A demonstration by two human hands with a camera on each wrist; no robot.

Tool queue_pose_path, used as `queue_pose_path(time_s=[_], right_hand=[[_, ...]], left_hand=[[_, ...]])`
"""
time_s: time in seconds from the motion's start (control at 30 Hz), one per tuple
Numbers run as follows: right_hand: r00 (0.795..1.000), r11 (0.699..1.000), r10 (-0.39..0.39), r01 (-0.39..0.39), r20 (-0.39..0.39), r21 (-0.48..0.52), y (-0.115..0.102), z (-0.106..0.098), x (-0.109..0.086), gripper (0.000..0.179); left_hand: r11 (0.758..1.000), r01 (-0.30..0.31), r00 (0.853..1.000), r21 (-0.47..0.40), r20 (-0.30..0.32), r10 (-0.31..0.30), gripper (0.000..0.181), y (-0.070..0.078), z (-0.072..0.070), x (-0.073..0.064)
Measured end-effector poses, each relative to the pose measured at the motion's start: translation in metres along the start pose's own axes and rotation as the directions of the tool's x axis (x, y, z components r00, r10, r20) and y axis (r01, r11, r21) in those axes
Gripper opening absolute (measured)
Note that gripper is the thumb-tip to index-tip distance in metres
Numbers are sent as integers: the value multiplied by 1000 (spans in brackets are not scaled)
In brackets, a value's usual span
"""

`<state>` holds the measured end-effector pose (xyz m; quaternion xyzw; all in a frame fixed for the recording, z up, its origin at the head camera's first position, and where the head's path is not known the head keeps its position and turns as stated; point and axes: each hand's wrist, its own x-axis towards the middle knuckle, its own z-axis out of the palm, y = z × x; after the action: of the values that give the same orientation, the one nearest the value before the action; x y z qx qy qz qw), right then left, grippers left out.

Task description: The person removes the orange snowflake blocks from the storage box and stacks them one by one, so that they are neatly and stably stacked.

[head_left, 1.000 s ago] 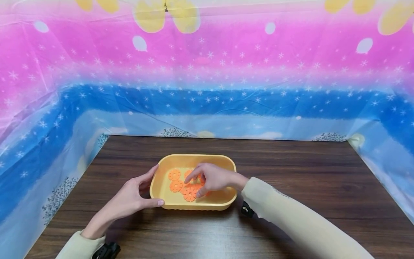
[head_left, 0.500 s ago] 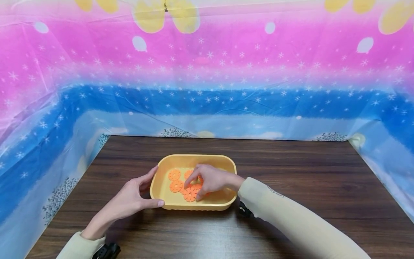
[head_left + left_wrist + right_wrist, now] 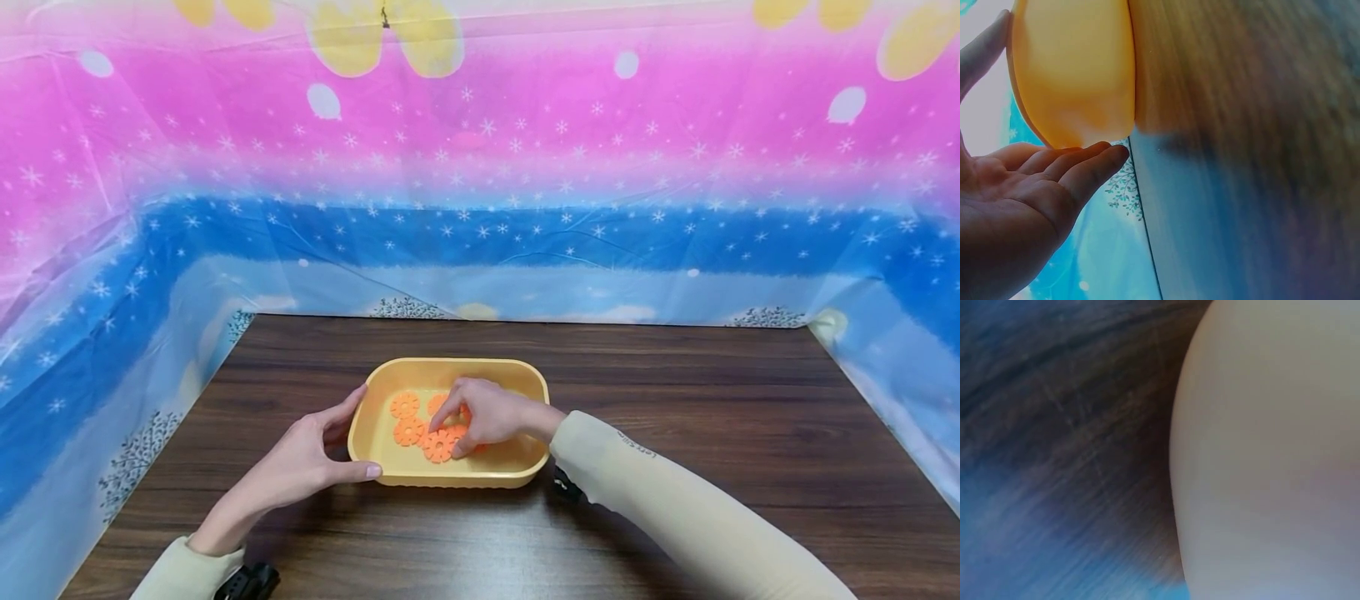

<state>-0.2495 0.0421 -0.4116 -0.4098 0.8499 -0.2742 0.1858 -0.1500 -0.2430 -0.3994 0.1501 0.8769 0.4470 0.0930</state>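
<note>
A yellow plastic bin [image 3: 487, 479] stands on the table in the head view with several orange interlocking discs [image 3: 408, 431] inside. My left hand [image 3: 300, 454] spans its left end, thumb on the front rim and index fingertip toward the back corner. The left wrist view shows straight fingers [image 3: 1079, 175] against the bin's end wall [image 3: 1079, 75]. Inside the bin, my right hand [image 3: 487, 412] has thumb and index finger at the edges of one orange disc [image 3: 437, 448], lightly pinching it. That hand covers part of the pile.
A dark wood-grain table [image 3: 675, 400] lies beneath the bin. Behind and beside it hangs a pink and blue printed cloth [image 3: 480, 225]. The right wrist view is mostly filled by a pale sleeve [image 3: 1272, 456], with table surface beside it.
The right hand has shifted slightly left over the second. The disc at its fingertips has moved a little away from the front rim. Left hand and bin stay put.
</note>
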Motion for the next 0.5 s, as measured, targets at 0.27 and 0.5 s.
queue_pose_path(time_s=[0.27,0.5], right_hand=[[1000,1000,17,-17,2,4,0,0,-1,41],[1000,1000,20,-20,19,-5,0,1,0,42]], left_hand=[[1000,-3,1000,-12,1,3,107,-1,0,1],[1000,-5,1000,-19,0,5,107,-2,0,0]])
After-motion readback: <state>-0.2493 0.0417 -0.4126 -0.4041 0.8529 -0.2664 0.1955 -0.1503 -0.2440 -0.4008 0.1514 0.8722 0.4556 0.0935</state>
